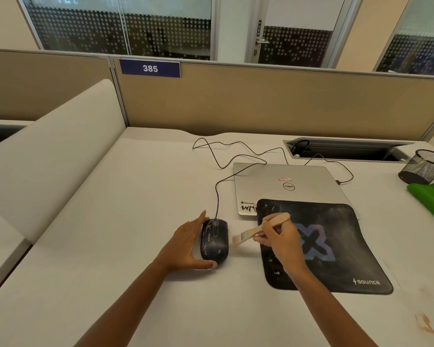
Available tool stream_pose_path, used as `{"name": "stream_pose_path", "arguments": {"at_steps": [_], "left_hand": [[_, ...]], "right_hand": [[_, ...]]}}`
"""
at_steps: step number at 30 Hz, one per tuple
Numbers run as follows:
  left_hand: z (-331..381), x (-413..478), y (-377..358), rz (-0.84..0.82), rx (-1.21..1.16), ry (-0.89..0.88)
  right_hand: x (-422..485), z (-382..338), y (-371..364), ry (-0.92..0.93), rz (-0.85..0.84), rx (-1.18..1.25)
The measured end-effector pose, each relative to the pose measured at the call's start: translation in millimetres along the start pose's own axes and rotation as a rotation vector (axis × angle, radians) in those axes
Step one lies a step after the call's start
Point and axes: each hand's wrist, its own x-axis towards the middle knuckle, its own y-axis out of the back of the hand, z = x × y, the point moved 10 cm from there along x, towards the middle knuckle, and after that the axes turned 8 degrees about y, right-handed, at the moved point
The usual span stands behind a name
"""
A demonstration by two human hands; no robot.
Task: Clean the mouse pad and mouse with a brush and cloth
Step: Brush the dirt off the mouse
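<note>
Black mouse (pixel 214 240): on the bare desk (pixel 135 221), just left of the mouse pad (pixel 336 246); long axis runs away from the person; pale smears on its shell
Left hand (pixel 186 246): fingers spread wide, cupping the mouse's left flank, touching
Right hand (pixel 281 240): nearer the pad; closed around the brush (pixel 258 229)
Bristles: point left toward the mouse, just short of its right side
Cloth (pixel 429 201): green, well right of the mouse
</note>
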Motion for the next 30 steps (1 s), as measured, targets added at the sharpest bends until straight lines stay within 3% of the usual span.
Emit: {"name": "stream_pose_path", "arguments": {"at_steps": [6,10,17,24,30], "left_hand": [[1,-1,0,-0.011,0.015,0.002],[2,-1,1,-0.003,0.017,0.009],[3,-2,1,-0.011,-0.007,0.007],[4,-3,1,-0.007,0.016,0.011],[3,-2,1,-0.016,0.009,0.012]], "right_hand": [[-7,-25,-27,0.088,-0.063,0.158],[-17,-28,-43,0.132,-0.137,0.078],[-22,-29,-15,0.178,-0.089,-0.07],[-27,-43,-43,0.214,-0.127,0.065],[-31,-45,-36,0.282,-0.108,-0.068]]}}
